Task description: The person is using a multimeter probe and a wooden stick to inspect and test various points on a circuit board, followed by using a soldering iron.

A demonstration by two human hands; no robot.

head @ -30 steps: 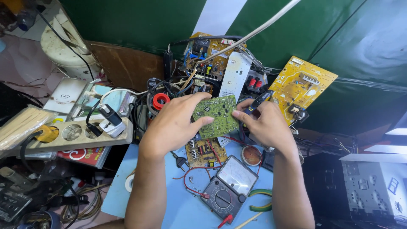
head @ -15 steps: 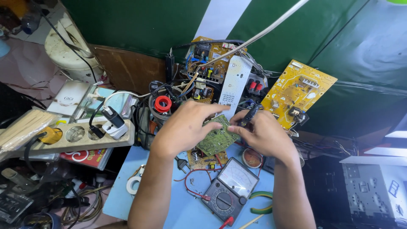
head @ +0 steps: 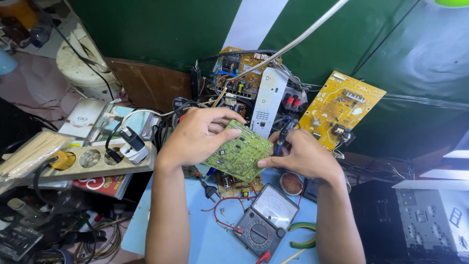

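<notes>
A small green circuit board (head: 240,152) is held tilted above the blue bench top (head: 205,234). My left hand (head: 198,137) grips its upper left edge with thumb and fingers. My right hand (head: 303,155) touches the board's right edge with the fingertips and also holds a dark pen-like tool (head: 282,137) upright. Below the board lie a brown circuit board (head: 233,185) and an analog multimeter (head: 266,222) with red leads.
A yellow circuit board (head: 342,108) leans at the right, and a cluster of boards and wires (head: 244,78) stands behind. A power strip with a plug (head: 97,159) sits left. Green-handled pliers (head: 302,234) and a round tin (head: 292,183) lie near the meter.
The green board has been turned and tilted, and both hands have come lower and closer to me. The view has also shifted slightly.
</notes>
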